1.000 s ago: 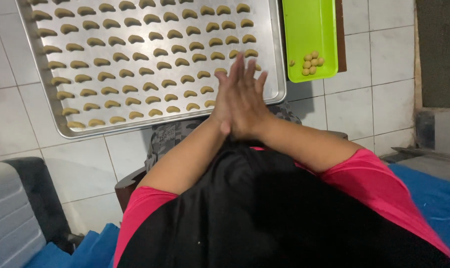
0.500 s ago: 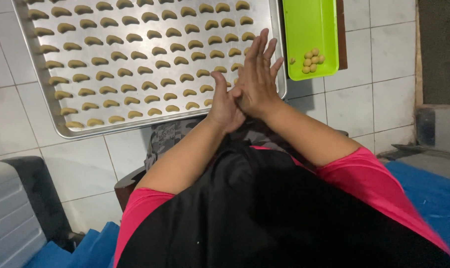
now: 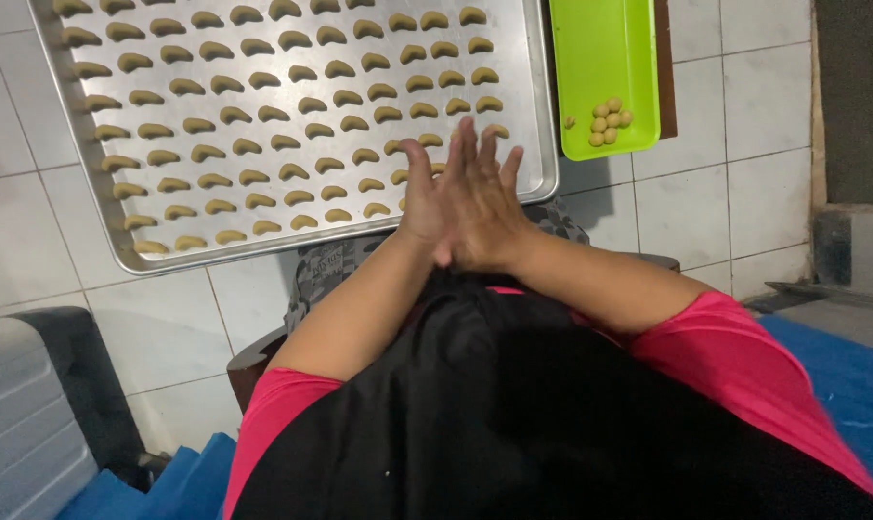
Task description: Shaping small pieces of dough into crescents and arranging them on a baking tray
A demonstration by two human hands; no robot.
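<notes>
My left hand (image 3: 420, 197) and my right hand (image 3: 484, 207) are pressed palm to palm, fingers straight, over the near right corner of a metal baking tray (image 3: 544, 116). Anything between the palms is hidden. The tray holds several rows of small pale crescent-shaped dough pieces (image 3: 263, 125). To its right lies a green plastic tray (image 3: 600, 48) with a small cluster of round dough balls (image 3: 607, 120) at its near end.
Both trays rest on a white tiled floor (image 3: 706, 202). A patterned grey cloth (image 3: 325, 265) lies under my wrists. A grey ribbed crate (image 3: 17, 424) stands at the lower left, and a blue mat (image 3: 841, 376) at the right.
My right hand slid forward over the left, then back, so the palms now line up again. The view has shifted a little; the trays have not moved.
</notes>
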